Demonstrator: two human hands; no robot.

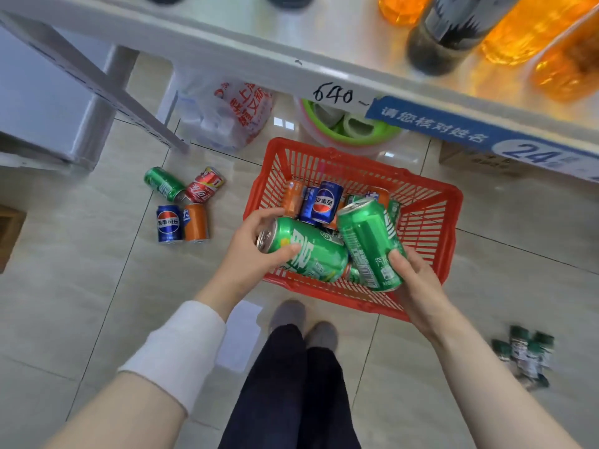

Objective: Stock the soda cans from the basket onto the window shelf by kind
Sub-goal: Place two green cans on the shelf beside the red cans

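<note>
A red plastic basket [431,222] stands on the tiled floor below the white shelf [259,37]. Inside it lie blue cans [325,202], orange cans [293,197] and more green ones. My left hand [256,251] grips a green can [311,251] lying sideways above the basket's near edge. My right hand [418,280] holds a second green can [369,241], tilted, right beside the first. On the floor to the left sit a green can [163,184], a red can [205,186], a blue can [168,223] and an orange can [196,222].
Orange bottles [531,30] and a dark bottle [450,30] stand on the shelf at top right. Under it are a plastic bag [227,115], a green-rimmed tub [353,131] and a cardboard box [479,162]. Small green bottles [525,354] lie on the floor at right. My feet [304,319] are near the basket.
</note>
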